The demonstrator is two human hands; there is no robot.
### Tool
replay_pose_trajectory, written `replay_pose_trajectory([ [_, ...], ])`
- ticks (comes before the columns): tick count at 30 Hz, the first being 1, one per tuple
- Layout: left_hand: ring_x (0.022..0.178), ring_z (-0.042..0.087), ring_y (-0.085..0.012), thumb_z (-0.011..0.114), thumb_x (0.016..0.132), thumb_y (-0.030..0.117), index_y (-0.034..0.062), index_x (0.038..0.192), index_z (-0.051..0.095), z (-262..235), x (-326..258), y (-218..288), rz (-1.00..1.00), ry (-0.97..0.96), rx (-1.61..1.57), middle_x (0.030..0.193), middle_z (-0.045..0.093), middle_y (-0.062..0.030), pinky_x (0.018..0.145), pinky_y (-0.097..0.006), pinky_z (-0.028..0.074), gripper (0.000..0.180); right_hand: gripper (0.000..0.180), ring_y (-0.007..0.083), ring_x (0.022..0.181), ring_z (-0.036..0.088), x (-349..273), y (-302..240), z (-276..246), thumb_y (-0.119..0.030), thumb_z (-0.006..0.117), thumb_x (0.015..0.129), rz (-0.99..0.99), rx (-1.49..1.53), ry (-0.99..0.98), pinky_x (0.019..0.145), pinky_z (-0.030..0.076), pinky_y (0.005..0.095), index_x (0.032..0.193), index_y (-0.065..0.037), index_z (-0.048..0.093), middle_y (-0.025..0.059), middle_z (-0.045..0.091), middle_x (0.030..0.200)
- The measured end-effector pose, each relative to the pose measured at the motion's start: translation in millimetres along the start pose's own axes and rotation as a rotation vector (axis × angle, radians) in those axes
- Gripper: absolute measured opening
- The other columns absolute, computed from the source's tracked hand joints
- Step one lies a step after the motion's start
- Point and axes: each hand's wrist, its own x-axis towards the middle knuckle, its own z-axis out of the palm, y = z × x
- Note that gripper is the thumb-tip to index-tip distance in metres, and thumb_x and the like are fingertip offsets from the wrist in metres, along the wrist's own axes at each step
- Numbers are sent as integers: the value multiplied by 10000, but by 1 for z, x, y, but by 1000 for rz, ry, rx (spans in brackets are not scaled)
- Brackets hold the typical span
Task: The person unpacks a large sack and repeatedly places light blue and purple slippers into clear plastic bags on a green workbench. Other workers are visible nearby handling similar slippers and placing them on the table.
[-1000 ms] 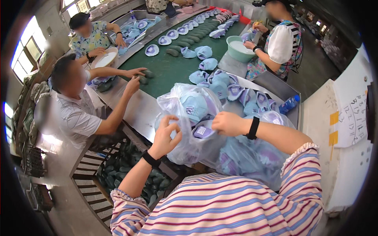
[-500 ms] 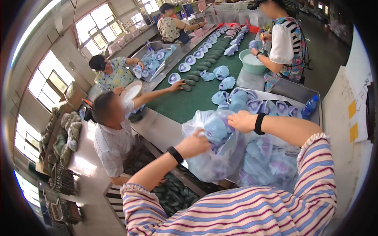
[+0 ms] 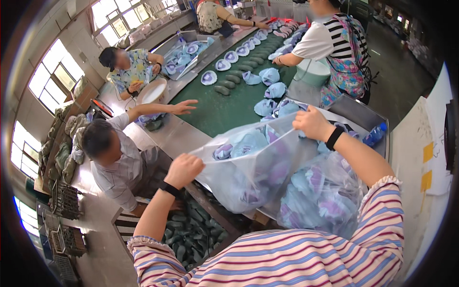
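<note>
Two hands are hanging onto one clear plastic bag [image 3: 253, 184] here, and it's bulging with blue and purple fabric pieces [image 3: 248, 143]. The left hand [image 3: 184, 171] is clenching the bag's rim on the left side, fingers curled over the film, and the right hand [image 3: 313, 124] is pinching the rim on the far right, sitting a bit higher. Between them the mouth is stretching wide and the top edge is running in a pretty straight line. The bag is hanging in front of the wearer at the near end of the work line; can't tell if its bottom is resting on anything.

Just right of it, a second bag [image 3: 320, 196] of the same sort of stuff is slumping, and a blue bottle [image 3: 375, 135] is lying past that. Below the left forearm, a crate is holding a heap of dark green foot-shaped forms [image 3: 193, 234].

Beyond the bag, the green belt [image 3: 203, 117] is carrying rows of more forms and pieces. A co-worker in a pale shirt [image 3: 126, 174] is holding an arm out over it, and another in a striped top [image 3: 342, 43] is standing by a pale green basin [image 3: 315, 71].
</note>
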Motion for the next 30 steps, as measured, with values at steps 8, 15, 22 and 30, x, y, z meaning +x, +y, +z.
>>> replay_pose_trajectory([
  [8, 789, 557, -294, 607, 736, 154, 69, 736, 517, 104, -39, 32, -166, 41, -289, 753, 540, -117, 718, -394, 452, 124, 51, 157, 920, 545, -46, -19, 57, -176, 583, 733, 92, 225, -167, 656, 382, 375, 783, -178, 572, -24, 541, 817],
  [15, 700, 578, -300, 636, 784, 291, 82, 839, 605, 39, 34, 77, -287, -99, -481, 746, 622, -80, 676, -376, 448, 217, 143, 175, 905, 563, 3, -62, -15, -294, 620, 762, -189, 251, -497, 683, 407, 376, 821, -164, 614, -23, 612, 844],
  [22, 713, 578, -233, 534, 898, 99, 32, 842, 537, 37, 55, 80, -189, 114, -1101, 798, 621, -68, 710, -306, 457, 88, 433, 258, 928, 569, 39, -110, -34, -143, 695, 714, 149, 717, -246, 704, 467, 392, 1117, -135, 538, 62, 590, 936],
  [30, 539, 565, -304, 600, 862, 238, 44, 870, 498, 25, 59, 99, -333, -280, -983, 568, 547, -122, 504, -385, 411, 220, 273, 299, 760, 585, 38, -111, -23, -324, 649, 777, 4, 912, -336, 622, 457, 415, 758, -76, 535, 88, 576, 717],
])
